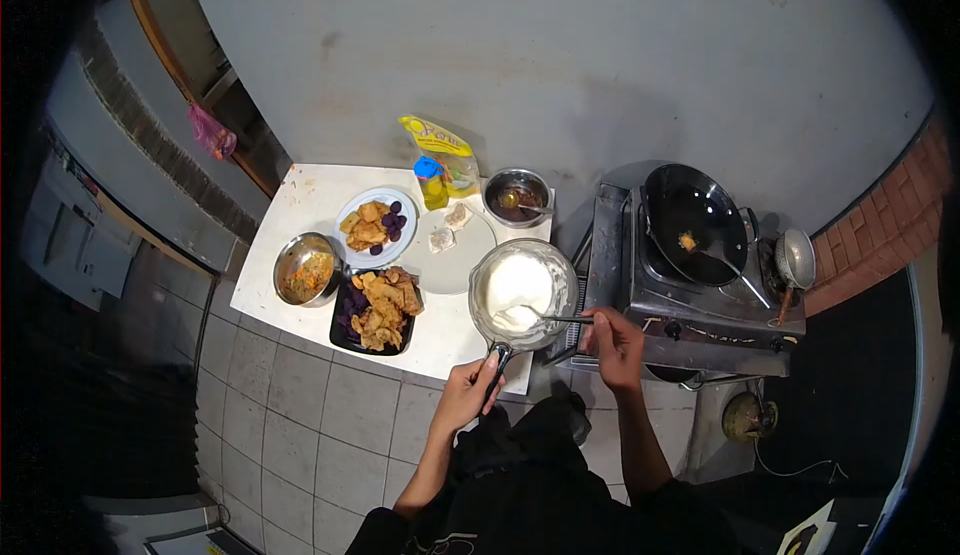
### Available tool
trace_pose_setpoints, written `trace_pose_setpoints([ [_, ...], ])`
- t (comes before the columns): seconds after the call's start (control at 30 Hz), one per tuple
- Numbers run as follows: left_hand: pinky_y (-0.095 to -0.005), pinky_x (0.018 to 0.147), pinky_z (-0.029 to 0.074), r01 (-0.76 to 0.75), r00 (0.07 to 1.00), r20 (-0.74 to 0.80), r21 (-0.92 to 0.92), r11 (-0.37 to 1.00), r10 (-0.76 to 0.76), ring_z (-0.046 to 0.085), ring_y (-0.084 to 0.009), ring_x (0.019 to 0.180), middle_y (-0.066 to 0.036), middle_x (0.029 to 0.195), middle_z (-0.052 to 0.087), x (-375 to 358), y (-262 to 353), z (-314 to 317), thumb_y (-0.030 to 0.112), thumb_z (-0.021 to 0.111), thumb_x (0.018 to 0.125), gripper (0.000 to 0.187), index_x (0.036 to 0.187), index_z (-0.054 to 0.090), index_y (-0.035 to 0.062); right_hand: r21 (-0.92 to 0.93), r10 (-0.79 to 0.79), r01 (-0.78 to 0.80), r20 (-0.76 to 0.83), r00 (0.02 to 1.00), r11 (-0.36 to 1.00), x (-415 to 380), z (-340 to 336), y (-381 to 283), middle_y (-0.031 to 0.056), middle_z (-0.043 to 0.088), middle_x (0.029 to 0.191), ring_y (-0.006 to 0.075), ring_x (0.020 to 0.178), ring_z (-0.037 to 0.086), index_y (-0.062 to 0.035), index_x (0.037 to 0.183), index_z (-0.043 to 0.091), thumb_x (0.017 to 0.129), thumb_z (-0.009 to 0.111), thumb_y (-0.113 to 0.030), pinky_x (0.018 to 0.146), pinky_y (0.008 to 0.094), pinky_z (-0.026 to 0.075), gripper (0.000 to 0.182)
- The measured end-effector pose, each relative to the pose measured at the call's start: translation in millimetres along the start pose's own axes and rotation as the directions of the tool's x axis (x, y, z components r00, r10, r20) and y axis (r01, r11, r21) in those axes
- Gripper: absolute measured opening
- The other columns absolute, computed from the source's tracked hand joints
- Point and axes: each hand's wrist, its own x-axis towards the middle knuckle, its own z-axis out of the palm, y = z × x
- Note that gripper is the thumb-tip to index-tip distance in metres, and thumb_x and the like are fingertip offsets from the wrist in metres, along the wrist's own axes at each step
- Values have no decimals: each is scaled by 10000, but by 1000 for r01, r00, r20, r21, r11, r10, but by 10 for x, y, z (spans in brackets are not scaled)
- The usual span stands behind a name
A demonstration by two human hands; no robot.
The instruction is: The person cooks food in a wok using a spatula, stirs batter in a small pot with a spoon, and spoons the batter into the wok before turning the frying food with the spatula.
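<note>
White batter filled a metal pan (pixel 522 292) at the surface's (pixel 300 190) near edge. Left hand (pixel 468 392) gripped its handle; right hand (pixel 612 340) held a spoon (pixel 548 317) in the batter. Beside it sat a black wok (pixel 695 223) and fried snacks (pixel 380 310).

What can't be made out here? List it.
- Head view: the pan handle, covered by the left hand.
- Spoon tip, sunk in white batter.
- Bag label, too small to read.
- Small bowl contents, dark and too small.
</note>
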Motion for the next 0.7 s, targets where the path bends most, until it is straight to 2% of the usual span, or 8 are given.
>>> trace_pose_setpoints([
  [0.3,-227,396,323,42,999,-17,-11,999,-42,413,-69,405,-6,525,476,-33,-49,-45,390,468,980,473,736,578,0,303,146,-109,-104,984,947,-87,165,263,60,550,604,128,479,549,58,921,594,977,470,-140,427,256,428,240],
  [0.6,-224,374,320,44,999,-18,-16,999,-44,411,-72,387,-7,510,475,-13,-126,-46,406,446,984,485,736,574,10,354,209,-131,-191,959,926,-60,67,180,69,573,633,145,498,579,60,948,606,982,461,-147,433,254,451,255],
  [0.7,-230,384,321,57,998,13,-32,998,-57,409,-76,393,-14,509,470,44,-110,21,400,454,983,486,733,569,0,312,204,-123,-241,949,942,-115,-34,93,66,567,631,144,496,574,59,939,605,983,470,-164,445,254,449,264],
])
